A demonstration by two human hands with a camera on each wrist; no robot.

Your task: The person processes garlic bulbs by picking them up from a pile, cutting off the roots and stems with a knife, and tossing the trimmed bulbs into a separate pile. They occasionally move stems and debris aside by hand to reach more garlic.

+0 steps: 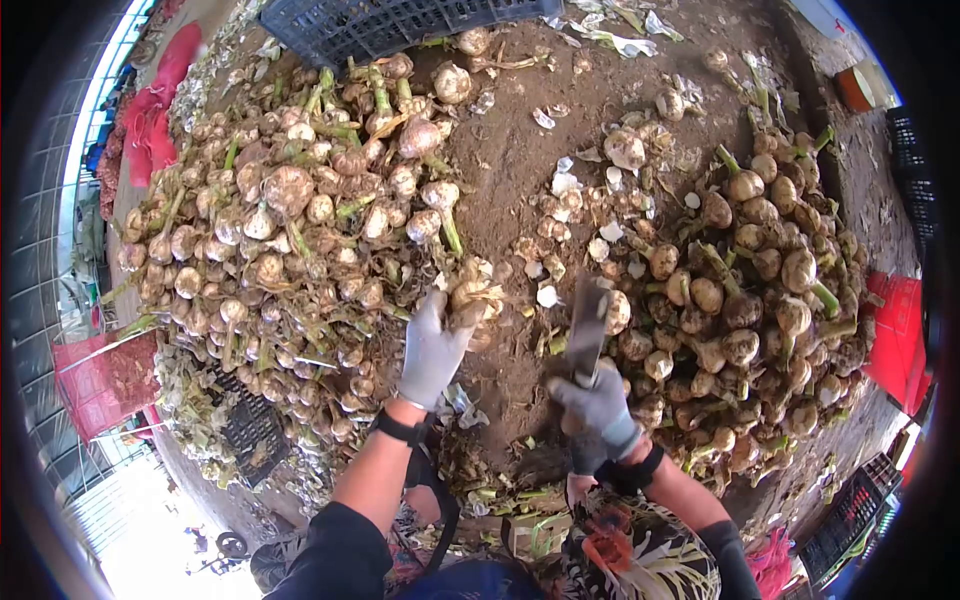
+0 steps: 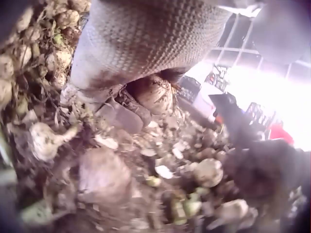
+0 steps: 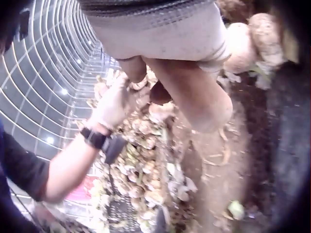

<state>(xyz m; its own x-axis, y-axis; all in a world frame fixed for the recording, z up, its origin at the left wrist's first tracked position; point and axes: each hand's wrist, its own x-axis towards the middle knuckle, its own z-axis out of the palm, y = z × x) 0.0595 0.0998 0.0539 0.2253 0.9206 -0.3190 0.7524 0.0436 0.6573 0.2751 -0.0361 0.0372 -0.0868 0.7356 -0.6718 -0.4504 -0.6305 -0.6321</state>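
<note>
In a pale glove, my left hand (image 1: 433,350) grips a garlic bulb (image 1: 477,300) with dry, papery skin, in the middle of the head view. The left wrist view has this bulb (image 2: 154,94) under the glove's fingers, partly hidden by them. My right hand (image 1: 597,410), in a grey glove, holds a broad-bladed knife (image 1: 587,325). The blade is motion-blurred and points away from me, just right of the bulb and apart from it. Most of the knife's handle is hidden inside the right fist. The right wrist view shows the right glove (image 3: 165,39) close up.
A big heap of garlic with stalks (image 1: 290,200) lies to the left. Another heap of bulbs (image 1: 740,300) lies to the right. Between them is bare soil (image 1: 510,150) with scattered trimmings. A dark plastic crate (image 1: 400,25) stands at the far side; a red bucket (image 1: 895,340) stands at right.
</note>
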